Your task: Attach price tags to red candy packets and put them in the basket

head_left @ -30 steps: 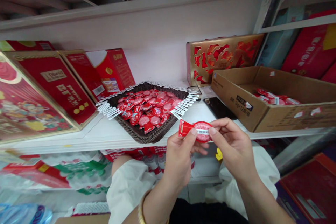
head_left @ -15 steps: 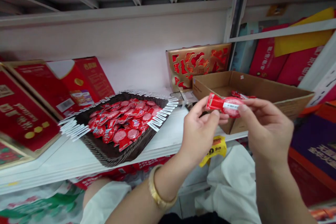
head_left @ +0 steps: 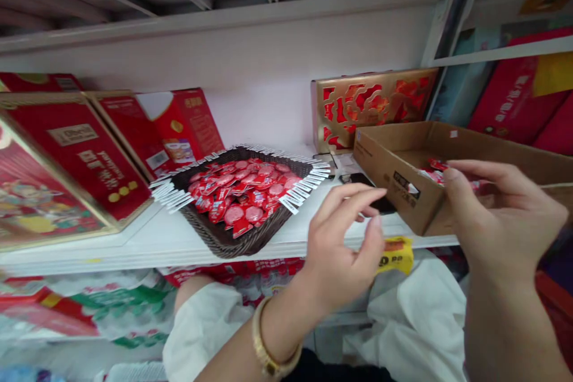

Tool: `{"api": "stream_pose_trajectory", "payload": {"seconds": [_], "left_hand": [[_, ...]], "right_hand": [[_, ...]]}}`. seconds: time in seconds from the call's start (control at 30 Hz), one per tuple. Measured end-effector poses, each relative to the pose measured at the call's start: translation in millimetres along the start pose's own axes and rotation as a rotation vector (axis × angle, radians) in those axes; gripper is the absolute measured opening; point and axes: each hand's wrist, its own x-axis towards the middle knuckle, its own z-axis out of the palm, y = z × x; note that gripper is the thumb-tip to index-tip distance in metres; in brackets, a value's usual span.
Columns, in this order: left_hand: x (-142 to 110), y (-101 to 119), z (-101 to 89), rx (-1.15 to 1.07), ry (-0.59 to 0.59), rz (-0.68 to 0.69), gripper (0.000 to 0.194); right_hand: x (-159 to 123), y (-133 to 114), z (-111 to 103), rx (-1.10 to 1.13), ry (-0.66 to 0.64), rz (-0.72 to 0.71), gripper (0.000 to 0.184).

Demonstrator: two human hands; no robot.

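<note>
My left hand [head_left: 344, 239] is in front of the shelf with its fingers apart and nothing in them. My right hand [head_left: 505, 215] is at the front side of an open cardboard box [head_left: 398, 191], thumb and forefinger pinched around a small red-wrapped candy packet [head_left: 431, 176], mostly hidden by the fingers. Just behind it, another red packet [head_left: 439, 163] shows inside the box. To the left, a dark woven basket [head_left: 210, 239] holds a heap of red packets with round pinkish pieces. White barcode label strips [head_left: 308, 186] line its rim.
Red gift boxes [head_left: 102, 161] stand on the shelf [head_left: 134, 248] at left. A gold and red box [head_left: 376, 101] leans at the back wall. A dark phone-like object [head_left: 380, 204] lies beside the cardboard box. A yellow price tag [head_left: 396, 255] hangs at the shelf edge.
My left hand has let go of the candy packet and opened. My right hand has moved right with the packet, over to the cardboard box. The view has turned slightly left.
</note>
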Motion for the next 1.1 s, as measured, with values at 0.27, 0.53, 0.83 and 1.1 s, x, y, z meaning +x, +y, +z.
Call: {"api": "stream_pose_trajectory", "payload": {"seconds": [0.27, 0.53, 0.83, 1.1], "left_hand": [[-23.2, -2.8, -120.0, 0.684, 0.247, 0.099, 0.022], [-27.5, -18.2, -143.5, 0.875, 0.072, -0.113, 0.021], [-23.1, -20.2, -144.5, 0.807, 0.103, -0.038, 0.02], [-15.8, -35.1, -148.7, 0.794, 0.101, -0.085, 0.022]], "right_hand": [[-33.0, -70.0, 77.6, 0.137, -0.285, -0.117, 0.005], [-56.4, -78.4, 107.6, 0.082, -0.414, -0.194, 0.009], [-62.3, -80.5, 121.6, -0.087, -0.373, -0.27, 0.012], [-62.2, -83.3, 131.5, -0.178, -0.4, -0.307, 0.01]]}}
